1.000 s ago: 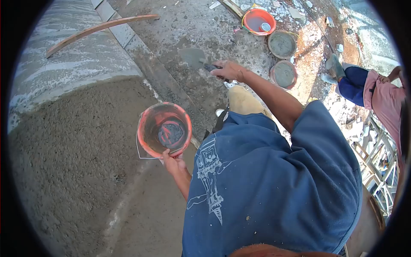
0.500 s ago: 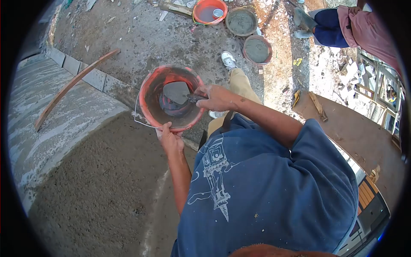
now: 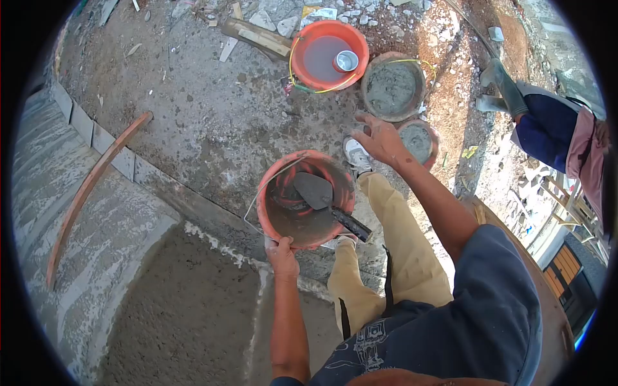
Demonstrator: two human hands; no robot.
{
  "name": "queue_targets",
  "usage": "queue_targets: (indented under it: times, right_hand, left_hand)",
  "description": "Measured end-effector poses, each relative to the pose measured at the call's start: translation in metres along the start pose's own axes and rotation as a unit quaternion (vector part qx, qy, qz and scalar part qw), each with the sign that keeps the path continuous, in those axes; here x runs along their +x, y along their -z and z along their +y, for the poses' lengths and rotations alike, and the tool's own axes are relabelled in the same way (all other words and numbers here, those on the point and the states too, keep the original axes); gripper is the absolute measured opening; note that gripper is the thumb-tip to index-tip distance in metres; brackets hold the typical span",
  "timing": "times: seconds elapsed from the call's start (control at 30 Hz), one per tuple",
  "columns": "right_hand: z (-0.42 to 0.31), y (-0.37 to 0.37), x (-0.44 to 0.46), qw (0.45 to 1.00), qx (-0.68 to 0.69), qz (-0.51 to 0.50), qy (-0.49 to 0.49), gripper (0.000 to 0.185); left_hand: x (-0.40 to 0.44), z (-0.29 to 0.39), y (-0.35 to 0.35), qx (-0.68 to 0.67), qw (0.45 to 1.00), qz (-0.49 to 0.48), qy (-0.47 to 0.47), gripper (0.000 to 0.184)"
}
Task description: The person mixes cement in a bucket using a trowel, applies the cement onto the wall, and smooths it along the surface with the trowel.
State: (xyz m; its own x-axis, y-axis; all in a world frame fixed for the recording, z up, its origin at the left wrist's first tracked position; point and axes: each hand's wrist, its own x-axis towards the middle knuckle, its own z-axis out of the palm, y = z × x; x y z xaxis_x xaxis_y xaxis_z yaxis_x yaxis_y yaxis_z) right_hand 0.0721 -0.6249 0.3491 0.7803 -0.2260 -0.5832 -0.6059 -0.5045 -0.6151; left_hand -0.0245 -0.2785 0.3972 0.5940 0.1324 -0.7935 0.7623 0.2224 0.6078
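Note:
My left hand grips the near rim of an orange-red bucket, thumb over the edge. In the bucket lies a pointed trowel, its dark handle resting across the right rim. Grey residue coats the bucket's inside. My right hand is off the trowel, held in the air with fingers apart and nothing in them. Below it in the picture, partly hidden by the wrist, is a small tub of grey mortar. Just beyond the fingers stands a larger mortar bucket.
An orange bucket of murky water holds a metal can. A curved wooden strip lies on the smoothed slab at left, beside rough wet mortar. Another person stands at right. Rubble and a wood piece lie at the back.
My right hand has let go of the trowel and moved away toward the mortar buckets. The trowel now leans on the bucket's rim. The view has shifted, bringing those buckets nearer.

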Motion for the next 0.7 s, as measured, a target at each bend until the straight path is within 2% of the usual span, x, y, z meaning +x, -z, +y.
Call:
queue_targets:
  times: [0.03,0.1,0.13,0.2,0.3,0.43,0.47,0.5,0.53,0.57,0.63,0.7]
  right_hand:
    - [0.025,-0.011,0.056,0.999,-0.033,0.023,0.002,0.061]
    - [0.072,-0.041,0.164,0.992,0.017,0.113,0.058,0.064]
    - [0.082,-0.044,0.209,0.992,-0.071,0.100,0.028,0.059]
    - [0.094,-0.055,0.285,0.977,-0.197,0.080,-0.002,0.047]
    - [0.133,-0.085,0.361,0.962,-0.260,0.082,-0.018,0.041]
    - [0.153,-0.105,0.390,0.953,-0.286,0.100,0.014,0.040]
    - [0.143,-0.103,0.384,0.987,-0.135,0.091,-0.002,0.038]
    - [0.135,-0.100,0.374,0.996,0.020,0.079,-0.018,0.036]
    - [0.126,-0.097,0.369,0.982,0.175,0.067,-0.036,0.035]
    - [0.123,-0.096,0.373,0.950,0.286,0.037,-0.121,0.035]
    - [0.122,-0.099,0.385,0.825,0.487,-0.023,-0.287,0.034]
    - [0.126,-0.109,0.395,0.832,0.463,0.043,-0.302,0.035]
  left_hand:
    - [0.027,-0.007,-0.015,-0.008,1.000,0.000,0.002,0.046]
    - [0.080,-0.024,-0.036,0.012,1.000,0.005,0.024,0.045]
    - [0.102,-0.034,-0.045,0.022,0.999,0.006,0.038,0.045]
    - [0.145,-0.054,-0.061,0.001,1.000,0.005,0.000,0.043]
    - [0.186,-0.068,-0.079,-0.028,1.000,0.012,-0.004,0.041]
    - [0.207,-0.072,-0.092,-0.028,0.998,0.055,0.025,0.041]
    - [0.210,-0.075,-0.089,-0.029,0.998,0.055,0.021,0.041]
    - [0.214,-0.079,-0.086,-0.030,0.998,0.054,0.015,0.040]
    - [0.218,-0.083,-0.084,-0.031,0.998,0.053,0.009,0.040]
    - [0.219,-0.083,-0.085,-0.038,0.997,0.058,0.013,0.039]
    - [0.220,-0.080,-0.087,-0.051,0.996,0.068,0.021,0.037]
    - [0.222,-0.079,-0.088,-0.056,0.995,0.078,0.025,0.035]
